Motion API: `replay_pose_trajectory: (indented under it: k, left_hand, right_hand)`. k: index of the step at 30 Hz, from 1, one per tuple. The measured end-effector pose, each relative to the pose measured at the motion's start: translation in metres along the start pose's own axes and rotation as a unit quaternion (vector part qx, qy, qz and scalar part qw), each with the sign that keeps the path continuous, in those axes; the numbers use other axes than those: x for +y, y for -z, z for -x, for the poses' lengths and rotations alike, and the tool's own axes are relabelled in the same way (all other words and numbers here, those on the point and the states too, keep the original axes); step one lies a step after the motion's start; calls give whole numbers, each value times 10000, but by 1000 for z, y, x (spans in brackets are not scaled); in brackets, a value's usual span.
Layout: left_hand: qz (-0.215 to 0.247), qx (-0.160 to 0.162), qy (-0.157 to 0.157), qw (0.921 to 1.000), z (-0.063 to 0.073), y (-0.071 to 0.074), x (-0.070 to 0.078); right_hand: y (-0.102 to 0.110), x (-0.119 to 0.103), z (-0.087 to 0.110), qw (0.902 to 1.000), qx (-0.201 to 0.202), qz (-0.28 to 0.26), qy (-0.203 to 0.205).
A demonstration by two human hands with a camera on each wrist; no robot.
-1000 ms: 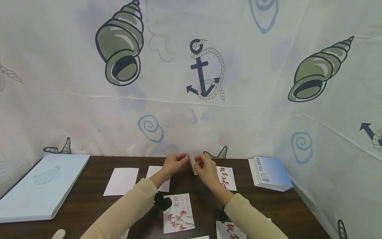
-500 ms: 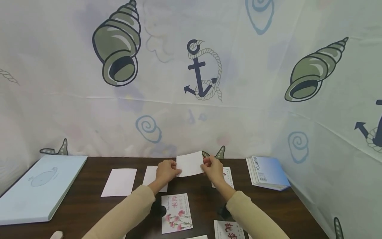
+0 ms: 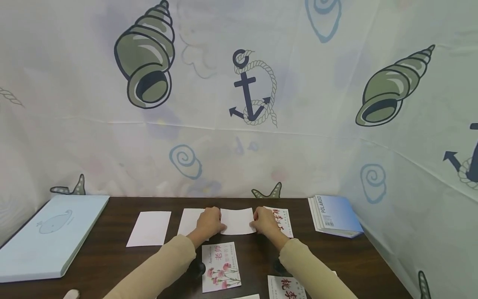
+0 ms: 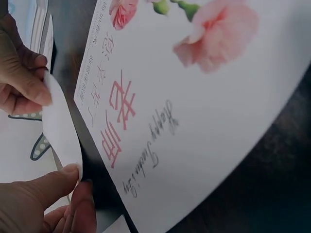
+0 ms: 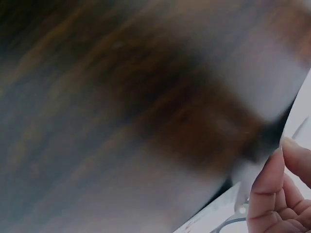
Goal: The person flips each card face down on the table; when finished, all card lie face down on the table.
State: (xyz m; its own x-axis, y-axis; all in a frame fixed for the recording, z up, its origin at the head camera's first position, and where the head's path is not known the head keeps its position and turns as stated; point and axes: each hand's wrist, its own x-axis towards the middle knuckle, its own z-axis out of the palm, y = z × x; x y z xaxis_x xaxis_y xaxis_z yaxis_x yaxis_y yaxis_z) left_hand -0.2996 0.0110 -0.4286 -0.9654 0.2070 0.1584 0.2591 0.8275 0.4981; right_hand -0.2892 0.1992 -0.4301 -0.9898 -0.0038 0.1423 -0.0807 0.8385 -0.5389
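A blank white card [image 3: 237, 221] is held by its two side edges at the back middle of the dark table. My left hand [image 3: 208, 223] pinches the left edge between thumb and fingers, and my right hand [image 3: 266, 221] pinches the right one. Seen from the left wrist, the card [image 4: 60, 121] bows slightly between both hands, low over the table. The right wrist view catches only the thumb and fingers of my right hand [image 5: 277, 194] at the card's edge. Just in front lies a flower-printed greeting card [image 3: 221, 267].
Two blank white cards [image 3: 149, 228] [image 3: 189, 222] lie to the left. Cards with red lettering [image 3: 282, 221] [image 3: 286, 287] lie at right and front. A blue Polaroid album [image 3: 336, 216] stands back right; a large pale-blue box [image 3: 52, 236] fills the left. A patterned curtain [image 3: 224, 162] hangs behind.
The card was first edge-on between both hands, then turned its blank face toward me. Both hands have since lowered it to the table's back row.
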Motion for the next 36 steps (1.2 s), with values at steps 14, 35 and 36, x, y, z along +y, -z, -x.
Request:
replay_pose_trajectory:
  k: [14, 35, 36]
  left_hand:
    - [-512, -262, 110, 9983, -3, -4, 5]
    - [494, -142, -175, 9985, -23, 2, 11]
    - [661, -119, -186, 9976, -24, 1, 13]
  right_hand:
    - [28, 42, -10, 9934, 700, -793, -432]
    - [51, 103, -36, 9784, -382, -724, -1897]
    - [50, 103, -37, 9780, -387, -768, -1900]
